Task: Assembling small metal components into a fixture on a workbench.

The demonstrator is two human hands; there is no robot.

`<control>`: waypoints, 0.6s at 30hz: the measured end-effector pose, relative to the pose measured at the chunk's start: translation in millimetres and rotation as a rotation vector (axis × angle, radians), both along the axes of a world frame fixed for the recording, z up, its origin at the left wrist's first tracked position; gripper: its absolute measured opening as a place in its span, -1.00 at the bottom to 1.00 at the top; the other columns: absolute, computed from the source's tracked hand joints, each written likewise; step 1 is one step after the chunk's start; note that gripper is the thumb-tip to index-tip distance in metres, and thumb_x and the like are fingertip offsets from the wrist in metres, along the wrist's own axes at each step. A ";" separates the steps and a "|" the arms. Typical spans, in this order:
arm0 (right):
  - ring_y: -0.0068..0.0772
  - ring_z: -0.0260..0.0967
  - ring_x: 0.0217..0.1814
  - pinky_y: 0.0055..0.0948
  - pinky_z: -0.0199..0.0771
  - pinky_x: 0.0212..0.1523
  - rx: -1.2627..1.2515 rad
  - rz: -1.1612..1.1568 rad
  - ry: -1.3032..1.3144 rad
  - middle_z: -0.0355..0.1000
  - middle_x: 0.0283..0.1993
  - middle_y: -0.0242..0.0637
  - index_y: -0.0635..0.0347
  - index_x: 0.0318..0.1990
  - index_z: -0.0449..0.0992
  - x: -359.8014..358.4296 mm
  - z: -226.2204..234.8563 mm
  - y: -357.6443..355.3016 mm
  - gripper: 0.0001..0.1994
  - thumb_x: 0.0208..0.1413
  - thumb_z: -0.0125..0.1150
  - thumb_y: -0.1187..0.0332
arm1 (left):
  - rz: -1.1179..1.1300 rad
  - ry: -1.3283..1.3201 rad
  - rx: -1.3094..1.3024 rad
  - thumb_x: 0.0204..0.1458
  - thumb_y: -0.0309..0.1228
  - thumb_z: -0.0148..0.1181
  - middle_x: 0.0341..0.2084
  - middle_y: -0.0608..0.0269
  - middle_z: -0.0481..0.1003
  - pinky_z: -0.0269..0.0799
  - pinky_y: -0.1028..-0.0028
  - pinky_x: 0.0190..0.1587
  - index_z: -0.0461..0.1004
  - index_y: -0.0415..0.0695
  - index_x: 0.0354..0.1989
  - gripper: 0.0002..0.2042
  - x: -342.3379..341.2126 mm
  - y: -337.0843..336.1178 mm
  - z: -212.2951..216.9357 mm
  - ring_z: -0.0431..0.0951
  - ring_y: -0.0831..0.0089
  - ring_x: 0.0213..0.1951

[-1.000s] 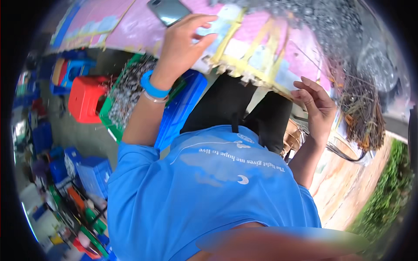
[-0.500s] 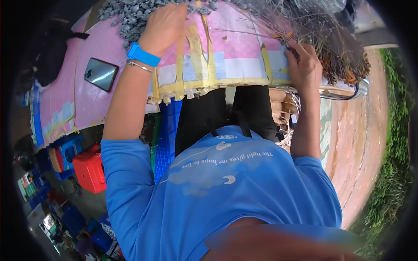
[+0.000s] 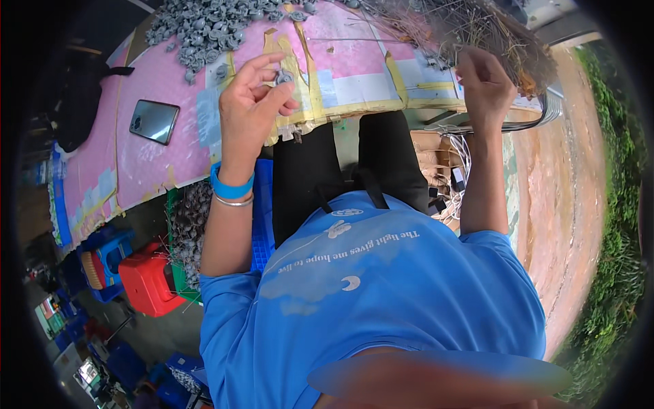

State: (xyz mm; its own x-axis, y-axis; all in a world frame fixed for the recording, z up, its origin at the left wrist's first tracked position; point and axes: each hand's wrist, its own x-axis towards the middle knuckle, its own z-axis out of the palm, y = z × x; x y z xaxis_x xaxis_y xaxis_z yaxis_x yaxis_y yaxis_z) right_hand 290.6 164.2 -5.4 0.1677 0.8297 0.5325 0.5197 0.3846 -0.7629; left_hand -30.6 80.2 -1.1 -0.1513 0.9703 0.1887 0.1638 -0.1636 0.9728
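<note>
My left hand (image 3: 251, 102) is raised over the table's near edge, its thumb and fingers pinching a small grey petal-like piece (image 3: 283, 77). Beyond it spreads a heap of similar grey cupped pieces (image 3: 211, 31). My right hand (image 3: 487, 85) is closed in a pinch beside a bundle of thin dark stems (image 3: 470, 31). What its fingertips hold, if anything, is too small to make out. One thin straight rod (image 3: 354, 39) lies on the tabletop between my two hands.
The table (image 3: 153, 167) has a pink, taped cover with a ragged near edge. A phone (image 3: 154, 121) and a black bag (image 3: 82, 112) rest on its left part. Below left stand a red stool (image 3: 146, 279) and a green crate (image 3: 178, 276) of dark pieces. White cables (image 3: 463, 160) hang at right.
My left hand has drawn back from the grey heap toward me and now pinches one grey piece. The right hand has lifted slightly off the table edge, its fingers more closed.
</note>
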 end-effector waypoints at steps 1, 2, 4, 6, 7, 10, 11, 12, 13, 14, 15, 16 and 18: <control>-0.57 0.48 -0.43 -0.59 0.52 -0.28 0.050 -0.005 0.155 0.57 -0.38 -0.29 0.41 -0.18 0.58 -2.9 4.0 -0.5 -0.86 0.14 0.23 0.52 | -0.052 -0.137 -0.012 0.03 -0.58 0.24 -0.29 0.16 0.54 0.51 0.60 -0.43 0.51 -0.30 -0.05 -0.72 6.1 -8.5 -2.0 0.60 0.54 -0.45; -0.53 0.49 -0.41 -0.57 0.53 -0.27 0.134 0.050 0.322 0.57 -0.37 -0.25 0.44 -0.17 0.56 -6.6 6.8 -0.8 -0.85 0.13 0.22 0.53 | -0.076 -0.191 -0.064 0.05 -0.57 0.23 -0.32 0.17 0.55 0.52 0.58 -0.42 0.49 -0.35 -0.05 -0.72 12.0 -15.4 -2.3 0.61 0.50 -0.44; -0.48 0.51 -0.39 -0.55 0.55 -0.26 0.218 0.114 0.488 0.56 -0.35 -0.20 0.47 -0.16 0.54 -19.0 7.8 -1.7 -0.84 0.12 0.22 0.55 | -0.113 -0.254 -0.114 0.05 -0.57 0.24 -0.34 0.19 0.54 0.52 0.59 -0.41 0.49 -0.35 -0.04 -0.72 25.0 -27.0 -7.0 0.61 0.50 -0.44; -0.40 0.53 -0.34 -0.52 0.59 -0.25 -0.022 0.304 0.857 0.56 -0.30 -0.13 0.47 -0.16 0.51 -31.2 2.8 -6.9 -0.84 0.12 0.20 0.56 | -0.207 -0.307 -0.184 0.07 -0.54 0.26 -0.36 0.20 0.54 0.52 0.59 -0.40 0.48 -0.35 -0.01 -0.70 36.6 -35.0 -13.9 0.61 0.50 -0.43; -0.34 0.55 -0.29 -0.49 0.61 -0.25 -0.181 0.431 0.897 0.55 -0.25 -0.04 0.45 -0.17 0.52 -34.9 -13.4 -2.4 -0.86 0.12 0.18 0.57 | -0.203 -0.305 -0.181 0.07 -0.54 0.26 -0.36 0.20 0.54 0.52 0.59 -0.40 0.48 -0.35 -0.01 -0.70 40.9 -36.9 -16.4 0.61 0.50 -0.43; -0.40 0.56 -0.28 -0.61 0.59 -0.31 -0.592 0.538 0.889 0.56 -0.23 -0.04 0.43 -0.14 0.51 -65.0 -14.6 -9.4 -0.83 0.12 0.19 0.56 | -0.324 -0.264 -0.251 0.08 -0.53 0.25 -0.35 0.17 0.54 0.52 0.59 -0.40 0.46 -0.35 0.01 -0.68 47.6 -39.4 -19.4 0.62 0.49 -0.41; -0.44 0.56 -0.30 -0.64 0.58 -0.33 -0.658 0.612 0.880 0.57 -0.23 -0.08 0.42 -0.13 0.51 -68.9 -16.9 -8.7 -0.82 0.12 0.19 0.55 | -0.322 -0.262 -0.253 0.08 -0.53 0.25 -0.35 0.17 0.54 0.52 0.59 -0.40 0.46 -0.35 0.01 -0.68 46.9 -40.0 -19.9 0.62 0.49 -0.41; -0.44 0.56 -0.30 -0.64 0.58 -0.33 -0.659 0.613 0.882 0.57 -0.23 -0.08 0.42 -0.13 0.51 -74.1 -16.1 -7.2 -0.82 0.12 0.19 0.55 | -0.315 -0.241 -0.254 0.07 -0.53 0.25 -0.34 0.16 0.55 0.52 0.59 -0.40 0.46 -0.34 0.01 -0.68 45.7 -39.6 -20.7 0.63 0.48 -0.40; -0.48 0.54 -0.33 -0.66 0.56 -0.35 -0.729 0.655 0.908 0.57 -0.22 -0.11 0.41 -0.12 0.51 -79.4 -13.0 -5.1 -0.81 0.11 0.21 0.54 | -0.308 -0.219 -0.256 0.07 -0.53 0.25 -0.33 0.15 0.56 0.52 0.59 -0.40 0.47 -0.34 0.00 -0.69 44.7 -39.1 -21.3 0.64 0.47 -0.39; -0.52 0.53 -0.36 -0.68 0.55 -0.36 -0.802 0.701 0.936 0.57 -0.22 -0.13 0.40 -0.11 0.51 -84.4 -10.8 -3.9 -0.80 0.11 0.22 0.54 | -0.302 -0.215 -0.258 0.07 -0.53 0.25 -0.33 0.15 0.56 0.52 0.59 -0.40 0.47 -0.34 0.00 -0.69 43.7 -39.3 -20.9 0.64 0.47 -0.39; -0.52 0.53 -0.36 -0.68 0.55 -0.36 -0.806 0.708 0.940 0.57 -0.22 -0.13 0.40 -0.11 0.51 -88.0 -9.9 -5.3 -0.80 0.11 0.22 0.54 | -0.275 -0.213 -0.248 0.07 -0.53 0.25 -0.32 0.14 0.56 0.52 0.59 -0.40 0.47 -0.34 0.00 -0.69 43.3 -39.5 -20.4 0.64 0.46 -0.38; -0.54 0.52 -0.39 -0.69 0.53 -0.38 -0.838 0.757 0.886 0.57 -0.21 -0.14 0.39 -0.10 0.52 -91.1 -9.0 -8.2 -0.79 0.10 0.24 0.53 | -0.248 -0.212 -0.237 0.07 -0.53 0.25 -0.31 0.13 0.57 0.52 0.59 -0.40 0.47 -0.34 -0.01 -0.69 43.0 -39.4 -20.1 0.65 0.46 -0.37; -0.58 0.50 -0.41 -0.70 0.50 -0.41 -0.881 0.813 0.772 0.58 -0.24 -0.19 0.38 -0.10 0.53 -97.5 -6.3 -15.6 -0.77 0.08 0.28 0.50 | -0.234 -0.227 -0.236 0.09 -0.51 0.25 -0.28 0.13 0.57 0.53 0.58 -0.38 0.45 -0.34 0.02 -0.67 40.8 -38.4 -22.4 0.65 0.44 -0.34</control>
